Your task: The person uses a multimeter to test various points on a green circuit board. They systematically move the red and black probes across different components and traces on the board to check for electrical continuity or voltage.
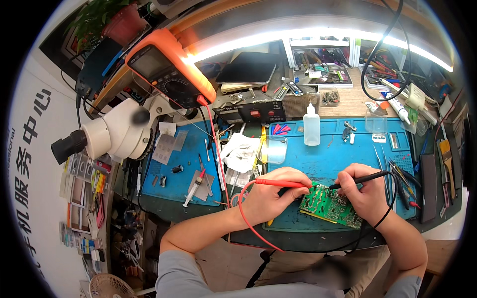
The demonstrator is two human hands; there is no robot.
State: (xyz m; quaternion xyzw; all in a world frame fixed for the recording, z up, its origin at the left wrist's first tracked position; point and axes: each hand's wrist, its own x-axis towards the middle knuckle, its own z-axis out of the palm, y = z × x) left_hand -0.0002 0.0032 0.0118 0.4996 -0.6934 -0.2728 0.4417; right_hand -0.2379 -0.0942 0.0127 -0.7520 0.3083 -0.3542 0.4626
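A green circuit board (325,204) lies solder side up on the blue work mat (293,223), with a yellow edge showing beneath it. At the board's far left corner, my left hand (278,193) is closed on a red test probe (278,183). My right hand (366,193) grips a black test probe (365,178) over the far edge of the board. Both probe tips come close together there; whether they touch the solder points I cannot tell. An orange multimeter (171,69) stands at the far left, with the red lead (213,134) plugged into it. Its screen is unreadable.
A white microscope (117,129) stands on the left, near a syringe (195,188). Beyond the board is a clear squeeze bottle (311,126). Tweezers (381,166) and pliers (408,176) lie to the right. White tissue (241,151) sits left of centre; tool trays (323,69) line the back.
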